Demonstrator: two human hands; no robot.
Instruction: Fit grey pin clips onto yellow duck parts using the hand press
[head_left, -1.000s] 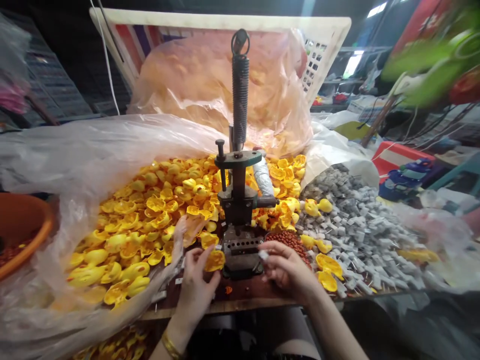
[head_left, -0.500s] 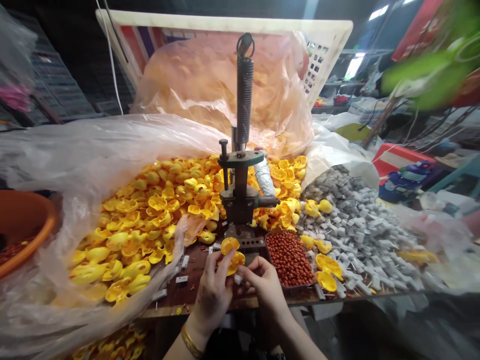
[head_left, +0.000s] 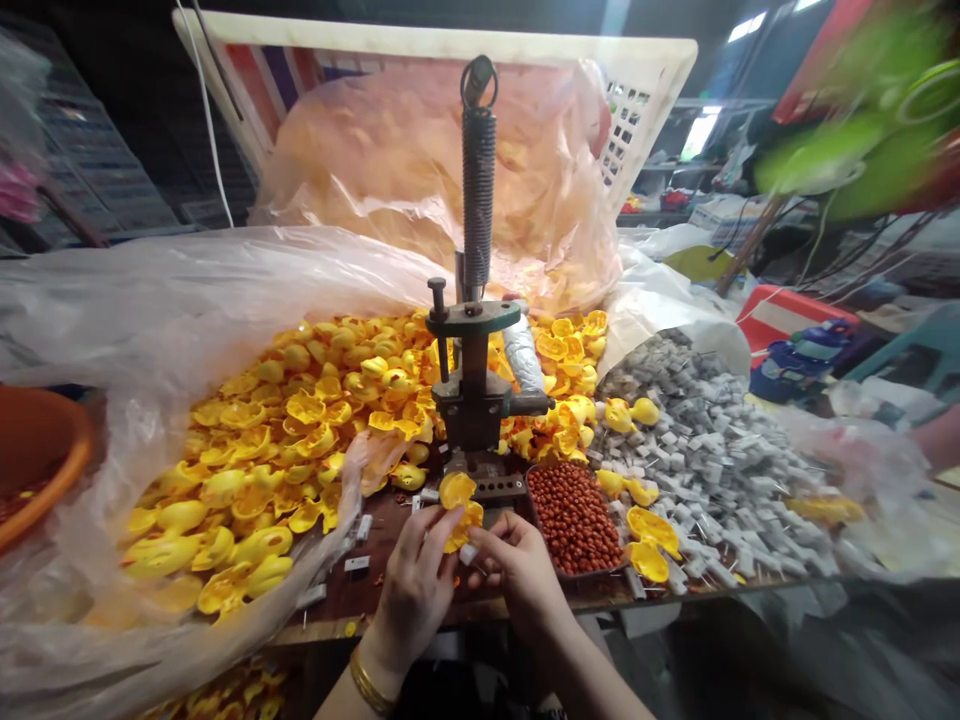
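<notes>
My left hand [head_left: 414, 575] pinches an open yellow plastic shell [head_left: 457, 490] in front of the hand press [head_left: 475, 400]. Close beside it, my right hand [head_left: 521, 570] has its thumb and fingers closed on a small white block [head_left: 469, 553], held against the shell's lower part. The inside of the shell is partly hidden by my left fingers. Just right of the hands stands a tray of small reddish-brown beads [head_left: 574, 518].
Yellow shells [head_left: 247, 440] are heaped on the left, grey-white blocks [head_left: 705, 460] on the right. An orange tub [head_left: 45, 460] is at the far left. Behind the press leans a white crate [head_left: 652, 85] with a plastic bag. A wooden table edge [head_left: 480, 610] runs below my hands.
The whole view has shifted slightly, so the scene sits a little further left. Both hands keep their hold, and the shell and white block have tilted a little.
</notes>
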